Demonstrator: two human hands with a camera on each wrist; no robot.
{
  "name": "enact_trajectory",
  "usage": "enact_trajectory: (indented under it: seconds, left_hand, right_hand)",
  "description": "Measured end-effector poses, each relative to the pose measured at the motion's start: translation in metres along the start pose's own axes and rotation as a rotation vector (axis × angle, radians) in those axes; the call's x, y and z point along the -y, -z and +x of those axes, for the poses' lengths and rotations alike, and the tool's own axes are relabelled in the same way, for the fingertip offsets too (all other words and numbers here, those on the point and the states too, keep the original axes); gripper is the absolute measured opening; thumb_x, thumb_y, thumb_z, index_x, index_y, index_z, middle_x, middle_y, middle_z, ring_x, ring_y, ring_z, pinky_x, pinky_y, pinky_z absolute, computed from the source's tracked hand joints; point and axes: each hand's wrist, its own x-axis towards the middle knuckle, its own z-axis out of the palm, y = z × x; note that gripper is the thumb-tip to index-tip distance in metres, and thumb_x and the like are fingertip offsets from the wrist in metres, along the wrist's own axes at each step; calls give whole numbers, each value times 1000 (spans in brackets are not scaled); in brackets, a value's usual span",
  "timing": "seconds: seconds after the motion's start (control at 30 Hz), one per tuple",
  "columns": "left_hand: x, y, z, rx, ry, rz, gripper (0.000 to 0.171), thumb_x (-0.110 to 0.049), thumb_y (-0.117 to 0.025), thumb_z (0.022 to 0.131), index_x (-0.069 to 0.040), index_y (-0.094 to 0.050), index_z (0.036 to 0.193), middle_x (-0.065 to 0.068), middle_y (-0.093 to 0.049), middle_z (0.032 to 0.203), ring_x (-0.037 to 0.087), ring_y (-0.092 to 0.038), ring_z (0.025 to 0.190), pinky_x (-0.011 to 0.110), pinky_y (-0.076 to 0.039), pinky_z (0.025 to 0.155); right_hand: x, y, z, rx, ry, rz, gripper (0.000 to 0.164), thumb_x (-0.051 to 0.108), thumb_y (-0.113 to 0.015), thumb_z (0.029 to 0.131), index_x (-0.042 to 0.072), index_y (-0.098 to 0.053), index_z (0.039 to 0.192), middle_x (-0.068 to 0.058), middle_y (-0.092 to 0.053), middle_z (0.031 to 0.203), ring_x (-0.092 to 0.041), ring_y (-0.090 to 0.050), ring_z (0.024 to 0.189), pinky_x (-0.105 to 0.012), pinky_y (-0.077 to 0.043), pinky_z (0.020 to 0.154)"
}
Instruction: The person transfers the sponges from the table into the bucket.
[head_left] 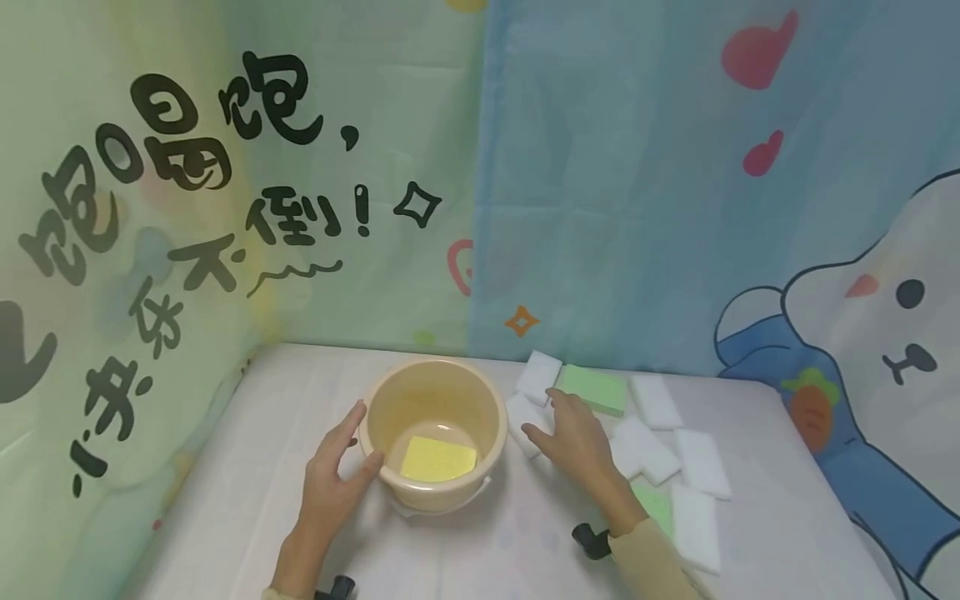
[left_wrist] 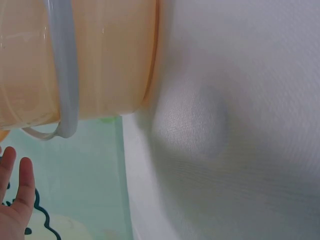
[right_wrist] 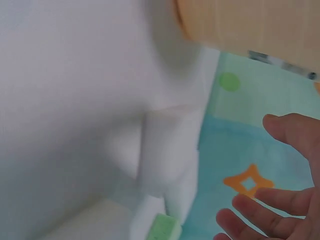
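Observation:
A cream plastic bucket [head_left: 433, 500] stands upright on the table, with a yellow sponge [head_left: 438, 460] lying on its bottom. My left hand [head_left: 333, 475] is at the bucket's left side, thumb and fingers spread and the fingertips right at the rim. In the left wrist view the bucket's pale handle [left_wrist: 65, 65] hangs down its side. To the right of the bucket, my right hand [head_left: 577, 437] is held with fingers apart and nothing in it. It overlaps a white sponge block [head_left: 531, 417] in the head view.
Several white sponge blocks [head_left: 701, 462] lie spread over the table's right side. Among them are a green sponge [head_left: 594, 389] at the back and another green sponge [head_left: 654, 504], partly hidden by the right forearm. Printed curtains [head_left: 600, 167] hang behind the white table [head_left: 247, 483].

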Motion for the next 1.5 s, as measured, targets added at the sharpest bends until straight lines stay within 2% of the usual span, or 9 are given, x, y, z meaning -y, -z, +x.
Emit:
enact_trajectory:
  seconds: [0.13,0.47,0.67,0.93,1.1,1.3,1.4,1.5]
  left_hand:
    - [-1,0,0,0,16,7,68,-8,-76,84,-5,-49,147,9,-52,147,29,-51,130,15,-43,100]
    - [-1,0,0,-5,17,4,67,-11,-76,85,-5,-50,147,9,-52,147,29,-52,129,15,-43,100]
    - [-1,-1,-1,-7,22,1,69,-9,-77,83,-5,-50,146,10,-53,146,29,-52,129,15,-43,100]
    - [-3,0,-1,3,37,7,68,-9,-76,85,-7,-50,147,8,-52,147,27,-51,131,17,-45,100]
    - [-4,1,0,4,33,14,66,-12,-75,87,-6,-49,147,7,-51,148,27,-51,131,22,-47,99]
    - [-1,1,0,6,28,18,66,-13,-75,87,-7,-49,148,6,-51,148,28,-51,131,16,-44,100]
    - [0,1,-1,5,32,19,66,-13,-75,87,-8,-49,148,6,-51,149,27,-51,131,15,-43,100]
    - [1,1,-2,6,31,19,67,-13,-75,87,-8,-49,148,5,-51,148,27,-51,131,21,-47,99]
  right_hand:
    - [-1,-12,6,31,-26,-35,69,32,-75,89,-9,-49,138,-29,-57,128,-45,-54,118,-59,-49,94]
    - [-4,-35,13,107,-60,-110,67,33,-79,86,-6,-53,135,-26,-60,117,-43,-58,106,-56,-53,84]
    - [-6,-39,14,110,-64,-143,65,31,-79,84,-4,-55,133,-24,-60,112,-41,-59,101,-54,-54,78]
    - [-10,-43,13,107,-76,-138,63,26,-78,83,-3,-55,134,-24,-60,113,-42,-58,104,-56,-53,82]
    - [-10,-39,11,101,-74,-123,62,25,-76,84,-2,-54,135,-24,-60,117,-42,-57,107,-57,-50,87]
    - [-5,-23,9,103,-59,-100,60,25,-77,86,-1,-54,135,-25,-59,123,-44,-55,113,-61,-47,92]
    - [-3,-14,8,94,-34,-85,61,24,-77,86,-1,-53,136,-24,-59,124,-43,-55,115,-61,-47,94]
    - [-1,-5,6,75,9,-56,61,23,-77,86,-2,-54,136,-24,-60,125,-42,-55,117,-60,-47,95]
